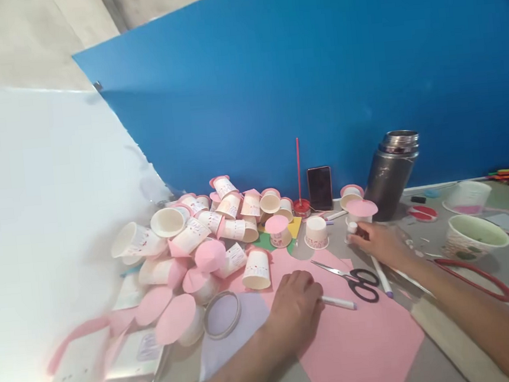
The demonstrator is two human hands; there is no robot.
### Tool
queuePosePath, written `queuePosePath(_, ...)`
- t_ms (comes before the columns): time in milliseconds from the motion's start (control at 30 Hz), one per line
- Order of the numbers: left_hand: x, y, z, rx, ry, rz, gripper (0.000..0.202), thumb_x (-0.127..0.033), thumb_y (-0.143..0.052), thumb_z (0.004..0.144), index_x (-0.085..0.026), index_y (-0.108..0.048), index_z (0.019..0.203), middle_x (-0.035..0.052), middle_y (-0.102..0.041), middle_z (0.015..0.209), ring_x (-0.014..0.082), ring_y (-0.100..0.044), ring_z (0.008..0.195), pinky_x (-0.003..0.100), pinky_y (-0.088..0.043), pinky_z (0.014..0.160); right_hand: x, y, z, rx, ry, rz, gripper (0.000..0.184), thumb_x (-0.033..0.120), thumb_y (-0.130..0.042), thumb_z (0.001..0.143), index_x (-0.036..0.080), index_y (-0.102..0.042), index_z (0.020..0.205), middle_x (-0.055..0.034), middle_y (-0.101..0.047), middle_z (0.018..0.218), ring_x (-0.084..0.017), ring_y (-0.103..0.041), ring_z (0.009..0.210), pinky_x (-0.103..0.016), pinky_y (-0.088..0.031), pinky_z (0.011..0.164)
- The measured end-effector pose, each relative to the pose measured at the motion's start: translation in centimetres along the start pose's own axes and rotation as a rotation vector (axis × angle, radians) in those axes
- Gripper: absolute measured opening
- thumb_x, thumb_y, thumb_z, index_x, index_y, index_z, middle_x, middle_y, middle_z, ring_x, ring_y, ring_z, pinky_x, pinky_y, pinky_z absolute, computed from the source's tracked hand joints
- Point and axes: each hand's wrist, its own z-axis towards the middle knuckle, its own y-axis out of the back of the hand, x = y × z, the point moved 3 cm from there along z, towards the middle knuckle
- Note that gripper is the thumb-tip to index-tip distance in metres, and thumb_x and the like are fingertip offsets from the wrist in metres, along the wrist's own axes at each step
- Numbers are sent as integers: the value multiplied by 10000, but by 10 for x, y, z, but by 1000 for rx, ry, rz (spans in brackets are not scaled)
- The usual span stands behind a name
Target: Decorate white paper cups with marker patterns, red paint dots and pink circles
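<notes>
My left hand point(297, 303) is closed, resting on pink paper point(361, 342), with a white marker point(339, 302) with a purple end sticking out from under its fingers. Farther right, my right hand point(381, 244) has its fingers closed on a small white capped object point(352, 229), its kind unclear. Just behind it stands a paper cup topped with a pink paper disc point(361, 207). Scissors point(351, 279) with black handles lie partly open between my hands. Another white marker point(382, 278) lies below my right hand.
Many paper cups with pink discs point(211, 256) are heaped at left. A tape ring point(222, 315) lies on lilac paper point(248, 322). A dark flask point(389, 176), phone point(320, 188), green-lined cup point(475, 237) and red ring point(506, 294) stand or lie around. A blue panel point(293, 74) rises behind.
</notes>
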Motion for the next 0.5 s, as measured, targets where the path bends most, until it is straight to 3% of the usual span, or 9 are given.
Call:
queuePosePath(200,1,0,-2,22,-6,-16,108,-148,-628,927,-207,-639,1016,79,-657,1082,248,-588,999,412,-509,877,-17,1,2,-32,-153,-125,187,398,-577,936,241,-647,863,-79,-748,812,-276,-680,732,-323,-326,614)
queuePosePath(367,2,-1,-2,34,-23,-7,108,-168,-643,932,-200,-642,1035,84,-660,1090,255,-595,1024,415,-508,883,-18,2,0,-18,-138,-120,204,418,-562,957,243,-657,909,-88,-765,845,-286,-699,762,-339,-360,630)
queuePosePath(500,2,-1,-3,25,-33,4,96,-171,-627,941,-197,-644,1032,88,-658,1084,252,-596,1008,410,-504,884,-18,3,-2,-25,-106,-109,246,436,-598,933,223,-670,834,-116,-756,798,-288,-701,727,-353,-391,614)
